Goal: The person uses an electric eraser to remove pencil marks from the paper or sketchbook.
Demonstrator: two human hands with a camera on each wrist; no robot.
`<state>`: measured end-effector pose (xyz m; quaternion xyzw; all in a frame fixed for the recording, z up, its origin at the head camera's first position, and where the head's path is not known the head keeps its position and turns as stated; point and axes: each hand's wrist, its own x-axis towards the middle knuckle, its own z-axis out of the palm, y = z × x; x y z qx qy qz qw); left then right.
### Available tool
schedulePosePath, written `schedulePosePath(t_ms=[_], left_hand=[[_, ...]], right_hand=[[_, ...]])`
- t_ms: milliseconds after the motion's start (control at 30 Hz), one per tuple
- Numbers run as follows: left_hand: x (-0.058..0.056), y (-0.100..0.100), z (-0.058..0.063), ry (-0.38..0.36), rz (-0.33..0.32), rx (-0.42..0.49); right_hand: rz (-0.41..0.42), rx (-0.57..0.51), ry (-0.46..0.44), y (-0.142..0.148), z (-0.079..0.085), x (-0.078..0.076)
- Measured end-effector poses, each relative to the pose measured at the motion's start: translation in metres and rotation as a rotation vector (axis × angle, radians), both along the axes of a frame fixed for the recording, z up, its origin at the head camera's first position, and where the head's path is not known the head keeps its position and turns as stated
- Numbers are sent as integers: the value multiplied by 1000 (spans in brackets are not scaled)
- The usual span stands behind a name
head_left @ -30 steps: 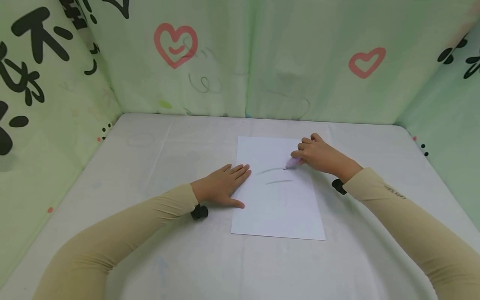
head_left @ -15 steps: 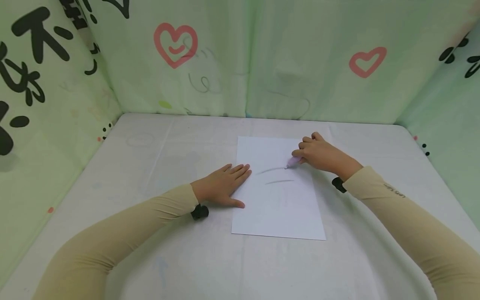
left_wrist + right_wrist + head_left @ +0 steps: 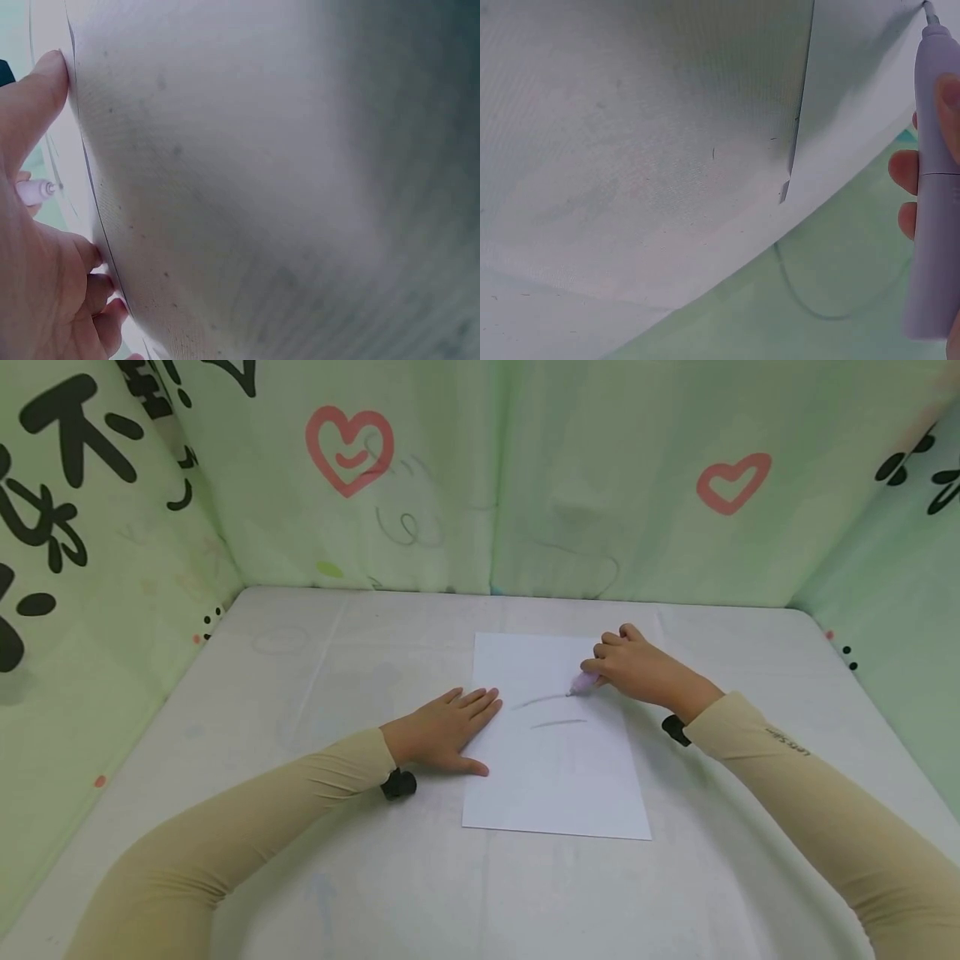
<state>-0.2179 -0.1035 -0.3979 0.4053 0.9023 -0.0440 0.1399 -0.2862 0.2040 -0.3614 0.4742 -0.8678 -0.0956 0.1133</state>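
In the head view a white sheet of paper (image 3: 555, 777) lies on the table with two short grey strokes on it, an upper stroke (image 3: 538, 700) and a lower stroke (image 3: 558, 723). My left hand (image 3: 450, 731) rests palm down over the sheet's left edge, fingers spread and straight. My right hand (image 3: 637, 668) grips a thick lilac pen-shaped tool (image 3: 934, 247) near the sheet's right edge. Its narrow metal tip is at the right end of the upper stroke. Fingers (image 3: 905, 171) wrap the tool's body in the right wrist view, where the rest of the hand is cut off.
A white cloth covers the table (image 3: 360, 877). Light green curtains (image 3: 600, 435) with red hearts and black lettering stand behind it and at both sides. Black wrist cameras hang under both wrists, the left camera (image 3: 399, 783) close over the cloth.
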Motion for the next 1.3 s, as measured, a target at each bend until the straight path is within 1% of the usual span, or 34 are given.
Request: schedulePosePath(t_ms=[133,300,500,667,733,800,867,967,1033,1133,1300], left_hand=[[1,0,0,3,-2,5],[1,0,2,-2,1,1],[1,0,3,-5,6,-2],[1,0,2,-6,9,-8],[1,0,2,-3,10,-9],[1,0,2,0,9,-5],[1,0,1,0,8,1],[1,0,1,-1,7,0],[0,0,1,-2,9,-4],[0,0,1,-4,9,-5],[0,0,1,-12,8,-6]], right_hand=[[-11,20,2,-1,3,2],[0,18,-11,-1,2,1],[-36,33,-30,0,1,-2],[1,9,-39,1,-1,-3],[0,6,-28,1,-1,-3],[-19,14,-27,1,-1,-3],[-32,22,-44,1,0,-3],[-26,24,-68,0,1,-2],[-16,20,-58,-1,0,-2],[-29,21,-32,-2,-1,-3],[-30,29,-47,-2,0,-2]])
